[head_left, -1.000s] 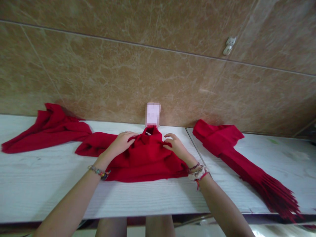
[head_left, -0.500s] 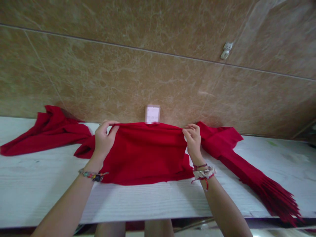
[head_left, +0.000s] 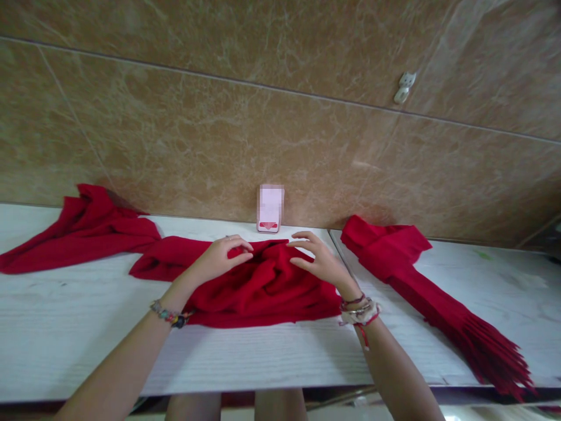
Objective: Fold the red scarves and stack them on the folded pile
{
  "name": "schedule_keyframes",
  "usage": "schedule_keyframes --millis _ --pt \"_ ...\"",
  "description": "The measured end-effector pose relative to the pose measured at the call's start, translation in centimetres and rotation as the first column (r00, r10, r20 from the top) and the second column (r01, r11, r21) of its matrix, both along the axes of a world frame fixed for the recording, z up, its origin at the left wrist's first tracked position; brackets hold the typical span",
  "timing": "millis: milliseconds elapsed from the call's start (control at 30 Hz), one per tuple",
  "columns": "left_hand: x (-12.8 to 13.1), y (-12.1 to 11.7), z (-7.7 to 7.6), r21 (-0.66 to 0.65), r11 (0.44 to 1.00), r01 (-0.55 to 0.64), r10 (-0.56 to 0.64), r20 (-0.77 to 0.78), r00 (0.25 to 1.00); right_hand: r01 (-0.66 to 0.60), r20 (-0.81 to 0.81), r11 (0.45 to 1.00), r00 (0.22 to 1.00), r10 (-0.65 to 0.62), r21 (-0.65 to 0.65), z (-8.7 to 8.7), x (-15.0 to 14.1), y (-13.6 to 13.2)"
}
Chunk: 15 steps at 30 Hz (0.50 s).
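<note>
In the middle of the white wood-grain table point(head_left: 245, 362) lies a red scarf point(head_left: 272, 286), crumpled into loose folds. My left hand point(head_left: 221, 257) is over its upper left part, fingers curved but apart, gripping nothing. Across from it, my right hand point(head_left: 318, 257) is at the upper right of the folds, fingers spread and holding nothing. More red cloth point(head_left: 109, 231) runs off to the left, bunched against the wall. To the right lies a folded red length with a fringed end point(head_left: 438, 298); whether these pieces all join cannot be made out.
A phone point(head_left: 270, 207) with a blurred screen leans on the brown marbled tile wall point(head_left: 197, 128) behind the scarf. A small white cat-shaped hook point(head_left: 405, 88) is fixed to the wall at upper right. The seam between two table panels runs beside my right hand.
Half a second ago both hands held the scarf stretched wide by its upper edge. Now the cloth has dropped into folds, the hands have come inward and let go, and the phone's lower edge shows.
</note>
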<state>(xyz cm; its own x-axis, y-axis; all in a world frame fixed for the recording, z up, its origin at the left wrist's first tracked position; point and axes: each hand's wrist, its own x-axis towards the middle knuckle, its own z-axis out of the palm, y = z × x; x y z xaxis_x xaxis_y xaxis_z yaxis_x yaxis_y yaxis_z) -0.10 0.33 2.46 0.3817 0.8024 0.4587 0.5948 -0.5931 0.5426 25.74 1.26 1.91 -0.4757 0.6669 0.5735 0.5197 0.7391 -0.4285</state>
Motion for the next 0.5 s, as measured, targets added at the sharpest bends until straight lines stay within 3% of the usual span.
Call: schedule_keyframes --millis 133,267,500 --pt "1.6 -0.6 -0.9 -0.042 0.992 0.117 -0.118 -0.043 0.992 -0.037 0.074 0.999 0.997 0.038 -0.015 -0.3 -0.5 -0.2" --pt "2.7 -0.8 -1.9 -0.035 0.989 0.141 -0.142 -0.038 0.989 -0.02 0.032 1.0 0.999 0.02 0.01 -1.0 -0.4 0.4" --pt "3.8 -0.9 -2.7 0.149 0.984 0.103 -0.109 0.034 0.993 -0.027 -0.048 0.997 0.998 0.031 0.071 -1.4 -0.8 0.4"
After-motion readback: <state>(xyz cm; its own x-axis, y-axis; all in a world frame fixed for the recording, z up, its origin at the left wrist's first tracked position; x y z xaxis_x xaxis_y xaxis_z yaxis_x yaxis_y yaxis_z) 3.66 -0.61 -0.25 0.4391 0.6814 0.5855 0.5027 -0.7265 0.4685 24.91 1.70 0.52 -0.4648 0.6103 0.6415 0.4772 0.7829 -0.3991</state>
